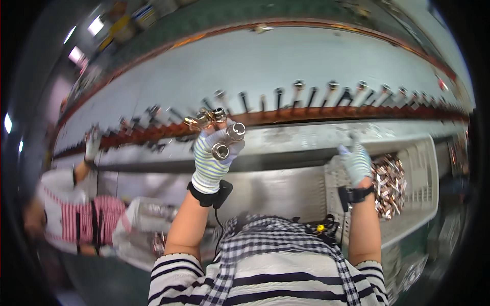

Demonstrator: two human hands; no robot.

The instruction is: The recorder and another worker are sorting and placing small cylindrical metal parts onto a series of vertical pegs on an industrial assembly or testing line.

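My left hand (208, 162), in a striped knit glove, is closed around several shiny metal cylinders with hollow round ends. Two of these metal cylinders (236, 132) point to the right of the fingers; others, copper-toned in places, stick up above them near the rail. My right hand (356, 162), gloved the same way, is beside the left part of a pale plastic basket (433, 173). Its fingers are blurred, so I cannot make out whether anything is between them. A heap of similar small metal parts (390, 191) lies in the basket.
A long brown rail (286, 116) runs across in front of me, with several upright pegs, some topped with metal parts. Behind it stretches a grey surface (265, 61). At left, a co-worker in a red-striped apron (109, 217) has a gloved hand at the rail, beside another pale basket (133, 217).
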